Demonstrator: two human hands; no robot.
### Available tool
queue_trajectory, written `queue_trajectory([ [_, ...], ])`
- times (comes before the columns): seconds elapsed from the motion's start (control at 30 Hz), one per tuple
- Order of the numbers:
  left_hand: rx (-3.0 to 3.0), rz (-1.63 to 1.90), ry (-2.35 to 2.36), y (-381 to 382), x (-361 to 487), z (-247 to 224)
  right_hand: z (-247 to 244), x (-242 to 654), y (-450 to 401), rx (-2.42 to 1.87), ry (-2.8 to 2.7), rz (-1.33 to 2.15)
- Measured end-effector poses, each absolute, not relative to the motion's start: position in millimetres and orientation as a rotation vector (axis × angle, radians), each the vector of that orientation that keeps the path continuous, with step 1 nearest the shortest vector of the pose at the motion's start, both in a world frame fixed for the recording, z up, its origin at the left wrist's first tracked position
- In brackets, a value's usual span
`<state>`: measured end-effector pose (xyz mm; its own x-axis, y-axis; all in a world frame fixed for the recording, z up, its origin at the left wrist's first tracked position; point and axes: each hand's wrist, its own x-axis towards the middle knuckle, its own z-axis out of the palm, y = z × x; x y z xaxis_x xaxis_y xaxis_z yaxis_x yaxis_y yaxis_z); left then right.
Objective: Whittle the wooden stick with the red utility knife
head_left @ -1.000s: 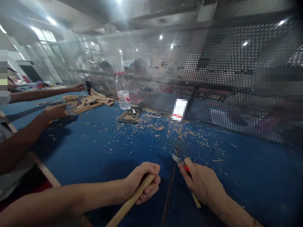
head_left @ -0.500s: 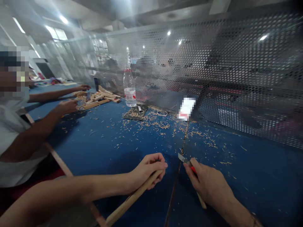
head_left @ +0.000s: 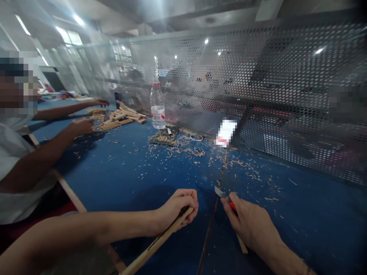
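My left hand (head_left: 183, 208) is closed round the upper end of a pale wooden stick (head_left: 156, 246), which slants down toward the table's near edge. A dark strip shows along the stick's upper side. In my right hand (head_left: 250, 217) is a utility knife (head_left: 225, 196) with red on its grey handle. Its short blade points up and left, apart from the stick. Below my right palm a thin piece of pale wood (head_left: 242, 243) sticks out; whether the hand holds it too, I cannot tell.
Wood shavings (head_left: 195, 151) litter the blue table (head_left: 120, 183). A plastic bottle (head_left: 158, 110), a dark mat (head_left: 163, 137) and a lit phone (head_left: 226, 133) stand or lie before the perforated metal screen (head_left: 272, 95). At left a co-worker's hand (head_left: 83, 126) is near piled wood strips (head_left: 123, 116).
The stick has turned in my left hand, so its dark strip now shows, and the fingers have closed more tightly. My right hand with the knife has barely shifted.
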<state>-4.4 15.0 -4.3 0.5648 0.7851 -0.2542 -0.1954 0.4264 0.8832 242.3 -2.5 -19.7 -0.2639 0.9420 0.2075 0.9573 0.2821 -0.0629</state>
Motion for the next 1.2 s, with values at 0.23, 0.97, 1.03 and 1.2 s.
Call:
queue_trajectory([
  [0.23,0.983,0.656,0.766,7,-1,9,-16,240,-3,-1.796,-2.339,-0.106],
  [0.97,0.914,0.212,0.466,2,-8,10,-17,247,8,-1.854,-2.349,-0.238],
  [1.03,0.910,0.186,0.444,4,-6,7,-5,248,29,-1.885,-2.330,-0.282],
  [1.2,0.890,0.171,0.431,9,-6,7,39,237,131,-1.950,-2.224,-0.424],
])
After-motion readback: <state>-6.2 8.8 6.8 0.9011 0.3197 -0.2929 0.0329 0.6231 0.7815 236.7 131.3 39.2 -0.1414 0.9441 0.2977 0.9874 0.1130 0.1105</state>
